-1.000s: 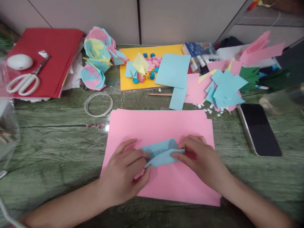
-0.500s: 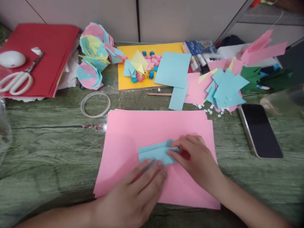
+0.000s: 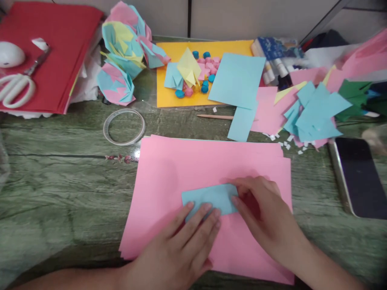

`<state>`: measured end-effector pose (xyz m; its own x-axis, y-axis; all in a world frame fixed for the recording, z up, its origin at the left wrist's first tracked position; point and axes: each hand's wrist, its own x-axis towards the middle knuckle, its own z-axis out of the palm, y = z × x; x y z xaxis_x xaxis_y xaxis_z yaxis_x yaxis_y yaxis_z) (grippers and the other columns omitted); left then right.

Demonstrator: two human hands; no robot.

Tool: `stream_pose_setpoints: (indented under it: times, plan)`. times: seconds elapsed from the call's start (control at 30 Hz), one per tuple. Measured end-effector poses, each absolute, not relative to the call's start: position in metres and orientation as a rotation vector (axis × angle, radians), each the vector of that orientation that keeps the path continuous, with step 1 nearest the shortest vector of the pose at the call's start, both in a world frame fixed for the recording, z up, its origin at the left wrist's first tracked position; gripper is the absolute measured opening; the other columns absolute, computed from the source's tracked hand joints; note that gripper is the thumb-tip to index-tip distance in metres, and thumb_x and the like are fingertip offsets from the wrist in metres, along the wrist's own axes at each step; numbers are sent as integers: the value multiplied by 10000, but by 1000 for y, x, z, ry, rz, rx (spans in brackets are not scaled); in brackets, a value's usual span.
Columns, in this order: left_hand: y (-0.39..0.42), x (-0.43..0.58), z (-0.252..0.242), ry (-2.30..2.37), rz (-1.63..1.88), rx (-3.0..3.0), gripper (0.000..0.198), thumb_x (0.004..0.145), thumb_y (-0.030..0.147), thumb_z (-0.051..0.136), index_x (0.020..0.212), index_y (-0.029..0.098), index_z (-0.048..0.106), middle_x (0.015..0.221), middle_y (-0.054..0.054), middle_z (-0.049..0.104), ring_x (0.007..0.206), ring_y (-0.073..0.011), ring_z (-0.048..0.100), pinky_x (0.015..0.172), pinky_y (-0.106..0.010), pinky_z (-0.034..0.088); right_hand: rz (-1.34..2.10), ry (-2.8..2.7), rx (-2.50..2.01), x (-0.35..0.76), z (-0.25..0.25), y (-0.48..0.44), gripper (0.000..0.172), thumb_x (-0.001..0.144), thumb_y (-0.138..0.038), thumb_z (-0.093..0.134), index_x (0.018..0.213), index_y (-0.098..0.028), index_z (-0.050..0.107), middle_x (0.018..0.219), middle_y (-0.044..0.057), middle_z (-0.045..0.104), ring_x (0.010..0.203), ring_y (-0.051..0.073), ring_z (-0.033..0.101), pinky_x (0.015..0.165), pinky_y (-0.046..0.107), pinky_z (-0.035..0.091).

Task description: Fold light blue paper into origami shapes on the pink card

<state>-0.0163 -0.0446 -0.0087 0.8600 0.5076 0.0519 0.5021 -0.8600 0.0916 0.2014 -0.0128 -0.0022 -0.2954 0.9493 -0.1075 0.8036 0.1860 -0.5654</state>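
Note:
A folded strip of light blue paper (image 3: 208, 196) lies on a stack of pink sheets (image 3: 163, 173). My left hand (image 3: 184, 241) rests on its lower edge, fingers stretched out and pressing flat. At the strip's right end, my right hand (image 3: 266, 213) pinches the corner between thumb and forefinger. The strip's lower edge is partly covered by my left fingertips.
Beyond the pink stack are a tape roll (image 3: 124, 127), a wooden stick (image 3: 215, 117) and blue paper pieces (image 3: 238, 80). White scissors (image 3: 18, 88) lie on red folders (image 3: 66, 48) at left. Paper flowers (image 3: 123, 52) stand near the wall; a phone (image 3: 359, 177) lies right.
The blue paper's upper flap now lies level with the far edge, so the strip looks like one smooth layer. My hands keep their places on it; the view has shifted.

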Motion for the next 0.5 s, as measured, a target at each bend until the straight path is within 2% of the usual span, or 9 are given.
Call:
stream_pose_setpoints:
  times: [0.27, 0.5]
  plan:
    - [-45, -17, -15, 812, 124, 2939, 478, 886, 416, 362, 1265, 139, 451, 1390, -83, 359, 1261, -268, 317, 1084, -465, 100, 765, -2234, -1598, 200, -5, -13, 105, 822, -132, 480, 901, -200, 492, 811, 16, 549, 764, 178, 458, 707, 352, 311]
    - [-43, -17, -18, 823, 168, 2938, 461, 879, 424, 371, 1243, 160, 473, 1377, -74, 377, 1246, -260, 336, 1085, -467, 91, 723, -2334, -1525, 201, -4, -13, 227, 818, -110, 454, 995, -220, 544, 872, 38, 553, 850, 207, 464, 742, 372, 316]
